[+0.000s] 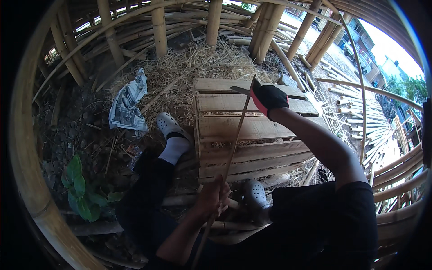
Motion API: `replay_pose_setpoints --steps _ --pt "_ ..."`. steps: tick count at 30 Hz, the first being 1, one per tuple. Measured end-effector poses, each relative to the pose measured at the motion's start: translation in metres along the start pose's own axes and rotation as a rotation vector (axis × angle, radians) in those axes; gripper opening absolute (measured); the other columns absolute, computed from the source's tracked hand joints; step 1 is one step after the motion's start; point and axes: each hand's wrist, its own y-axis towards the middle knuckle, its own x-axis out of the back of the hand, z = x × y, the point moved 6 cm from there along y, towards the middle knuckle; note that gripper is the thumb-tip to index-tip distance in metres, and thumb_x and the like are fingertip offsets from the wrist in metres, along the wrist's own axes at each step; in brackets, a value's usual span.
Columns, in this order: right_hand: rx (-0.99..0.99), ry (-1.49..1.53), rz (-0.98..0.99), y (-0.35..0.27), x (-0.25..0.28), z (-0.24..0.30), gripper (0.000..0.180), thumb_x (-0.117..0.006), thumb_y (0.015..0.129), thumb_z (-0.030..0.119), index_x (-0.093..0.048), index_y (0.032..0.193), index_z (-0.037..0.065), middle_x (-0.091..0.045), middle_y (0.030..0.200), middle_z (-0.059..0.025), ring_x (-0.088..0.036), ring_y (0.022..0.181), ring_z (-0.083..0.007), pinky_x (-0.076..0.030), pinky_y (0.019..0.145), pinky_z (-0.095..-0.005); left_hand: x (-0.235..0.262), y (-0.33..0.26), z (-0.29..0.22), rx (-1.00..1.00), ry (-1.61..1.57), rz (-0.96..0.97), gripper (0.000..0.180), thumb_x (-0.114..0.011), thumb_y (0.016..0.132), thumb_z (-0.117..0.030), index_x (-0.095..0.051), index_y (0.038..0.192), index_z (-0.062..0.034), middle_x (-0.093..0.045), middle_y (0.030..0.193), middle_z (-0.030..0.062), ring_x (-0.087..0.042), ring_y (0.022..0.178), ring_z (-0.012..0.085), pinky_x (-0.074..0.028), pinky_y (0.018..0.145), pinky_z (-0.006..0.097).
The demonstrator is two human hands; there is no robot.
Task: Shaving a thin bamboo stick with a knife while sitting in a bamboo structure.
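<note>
My left hand (211, 197) is closed around a long thin bamboo strip (234, 148) that runs from my lap up and away over a wooden pallet (252, 130). My right hand (269, 97), in a black glove with a red cuff, grips a knife (240, 90) whose dark blade lies against the far end of the strip. Both my feet wear pale grey clogs, the left clog (168, 123) beside the pallet and the right clog (256, 195) at its near edge.
Straw is heaped behind the pallet. Crumpled newspaper (128, 105) lies to the left. Thick bamboo poles (158, 27) stand behind, and cut bamboo pieces (360, 112) are piled at right. A green leafy plant (81, 191) grows at lower left.
</note>
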Motion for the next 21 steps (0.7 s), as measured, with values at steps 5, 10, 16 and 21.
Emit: replay_pose_setpoints --steps 5,10,16,21 --pt "0.017 0.028 0.059 -0.041 -0.039 0.005 0.078 -0.016 0.099 0.056 -0.071 0.080 0.004 -0.069 0.084 -0.0207 -0.066 0.089 -0.0403 -0.047 0.087 -0.0469 -0.005 -0.004 -0.001 0.011 -0.028 -0.034 0.053 -0.034 0.100 -0.060 -0.038 0.070 -0.0161 -0.031 0.050 -0.0060 -0.036 0.035 0.0064 -0.031 0.032 0.024" --pt "0.075 -0.044 -0.051 -0.016 -0.007 -0.008 0.074 -0.019 0.100 0.054 -0.069 0.078 0.005 -0.069 0.080 -0.0194 -0.067 0.082 -0.0402 -0.049 0.081 -0.0495 -0.005 0.001 -0.002 -0.025 0.059 -0.009 0.053 -0.032 0.100 -0.060 -0.040 0.073 -0.0154 -0.032 0.050 -0.0054 -0.035 0.033 0.0062 -0.031 0.031 0.023" --pt "0.063 -0.022 0.061 -0.044 -0.019 0.010 0.075 -0.019 0.099 0.057 -0.071 0.081 0.006 -0.069 0.078 -0.0173 -0.067 0.079 -0.0406 -0.049 0.080 -0.0480 -0.004 0.000 0.000 0.018 -0.114 -0.005 0.052 -0.038 0.099 -0.060 -0.038 0.070 -0.0164 -0.030 0.047 -0.0055 -0.035 0.032 0.0072 -0.031 0.031 0.025" --pt "0.041 0.015 0.026 -0.036 -0.016 0.004 0.074 -0.017 0.100 0.055 -0.070 0.084 0.006 -0.070 0.081 -0.0184 -0.067 0.083 -0.0394 -0.049 0.082 -0.0467 -0.006 0.000 -0.002 0.000 -0.105 0.033 0.051 -0.040 0.098 -0.060 -0.038 0.070 -0.0174 -0.030 0.049 -0.0063 -0.033 0.034 0.0056 -0.029 0.031 0.024"
